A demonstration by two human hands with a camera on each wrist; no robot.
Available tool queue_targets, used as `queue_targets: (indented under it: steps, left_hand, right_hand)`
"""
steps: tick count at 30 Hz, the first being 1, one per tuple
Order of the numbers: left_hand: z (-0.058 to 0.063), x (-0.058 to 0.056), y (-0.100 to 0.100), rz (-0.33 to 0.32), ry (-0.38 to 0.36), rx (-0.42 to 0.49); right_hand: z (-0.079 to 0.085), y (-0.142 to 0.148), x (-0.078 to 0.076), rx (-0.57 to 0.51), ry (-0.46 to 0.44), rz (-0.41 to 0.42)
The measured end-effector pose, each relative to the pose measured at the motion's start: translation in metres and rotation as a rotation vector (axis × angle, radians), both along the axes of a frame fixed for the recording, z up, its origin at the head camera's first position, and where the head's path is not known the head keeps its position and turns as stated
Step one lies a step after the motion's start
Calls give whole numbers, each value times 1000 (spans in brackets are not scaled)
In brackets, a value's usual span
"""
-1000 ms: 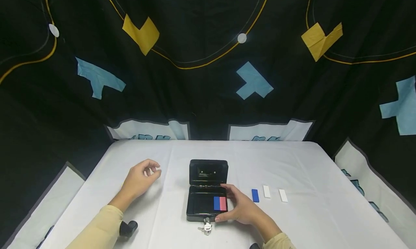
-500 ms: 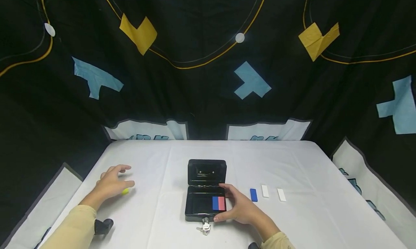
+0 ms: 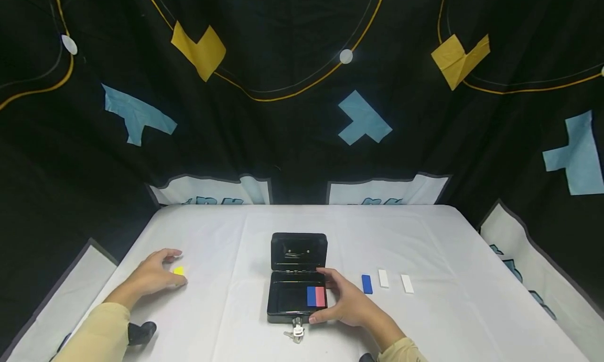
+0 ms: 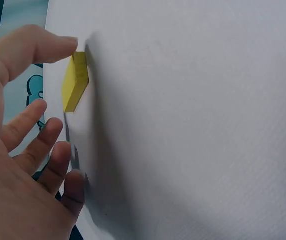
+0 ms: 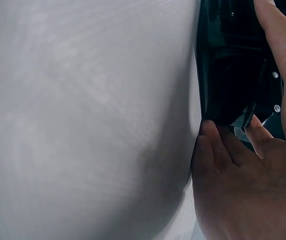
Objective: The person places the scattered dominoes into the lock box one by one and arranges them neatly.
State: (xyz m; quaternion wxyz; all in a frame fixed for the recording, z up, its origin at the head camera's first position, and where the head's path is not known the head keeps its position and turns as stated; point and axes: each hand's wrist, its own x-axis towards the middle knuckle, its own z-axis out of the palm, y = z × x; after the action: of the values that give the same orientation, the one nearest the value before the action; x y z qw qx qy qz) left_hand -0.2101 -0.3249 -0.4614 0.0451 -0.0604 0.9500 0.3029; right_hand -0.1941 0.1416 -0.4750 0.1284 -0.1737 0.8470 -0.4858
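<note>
At the table's left my left hand [image 3: 148,275] is spread around a yellow block [image 3: 178,270], thumb on the near side and fingers on the far side. In the left wrist view the thumb tip lies close by one end of the yellow block [image 4: 75,85]; contact is hard to tell. My right hand [image 3: 351,301] holds the right side of a black metal cash box [image 3: 287,300], thumb at its front corner and fingers toward the hinge. Its lid [image 3: 299,249] stands raised. Inside, at the right, a blue block [image 3: 311,296] and a pink block [image 3: 320,296] lie side by side.
Keys with a silver padlock [image 3: 298,330] hang at the box's front. Right of the box lie a blue block [image 3: 367,284], a white block [image 3: 383,278] and another white block [image 3: 407,284]. A black curtain [image 3: 302,141] closes off the table's back.
My left hand has moved left, away from the box, and lowered around the yellow block, which was hidden at first. The right hand has stayed on the cash box.
</note>
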Motion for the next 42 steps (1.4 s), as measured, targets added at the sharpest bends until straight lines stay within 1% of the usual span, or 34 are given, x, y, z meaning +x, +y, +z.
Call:
queue_targets:
  steps: [3,8,13,19,23,28,31,35,39,42]
  left_hand:
    - [-2,0,-2,-17,-7,0]
    - [-2,0,-3,-34,-40,8]
    - [-2,2,-4,-33,-73,13]
    - [-3,2,-9,-26,-79,37]
    - [-4,1,-9,-7,-84,40]
    - [-3,1,-7,-1,-82,45]
    - [-3,3,-4,-2,-71,51]
    - [-2,3,3,-20,-37,65]
    - [-2,1,15,-60,-4,82]
    - [-2,0,27,-102,5,103]
  right_hand:
    - [-1,0,0,6,-2,-2]
    - [0,0,1,19,-6,-12]
    - [0,-1,3,19,-15,-9]
    - [0,-1,4,28,-12,-9]
    - [0,-1,4,33,-3,-11]
    - [0,-1,3,34,-2,-14]
    - [1,-1,2,32,-1,-9]
    - [2,0,2,33,-2,-6]
    - [3,-1,3,44,1,-13]
    - [3,-1,3,49,3,-17]
